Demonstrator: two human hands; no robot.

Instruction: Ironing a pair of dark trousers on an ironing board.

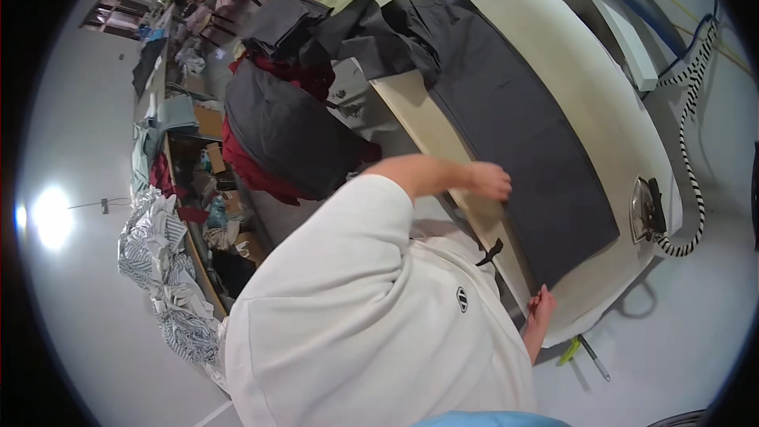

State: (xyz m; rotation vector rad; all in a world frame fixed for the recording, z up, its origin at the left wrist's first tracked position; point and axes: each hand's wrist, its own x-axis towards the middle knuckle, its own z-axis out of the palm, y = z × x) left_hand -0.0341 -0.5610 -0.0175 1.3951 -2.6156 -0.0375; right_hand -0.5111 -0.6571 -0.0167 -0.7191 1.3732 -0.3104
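Striped cloth is heaped along a cluttered shelf, in which cardboard boxes are contained; a bright light is seen at the far left.

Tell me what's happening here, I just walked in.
A person in a white top is at a cream-covered board with a dark grey garment, apparently trousers, spread along it. The left hand is at the garment's near edge, partway along, and the right hand is at a corner of its end; how firmly either grips is unclear. An iron sits untouched at the board's end, and more dark grey and red fabric is heaped off to the left.
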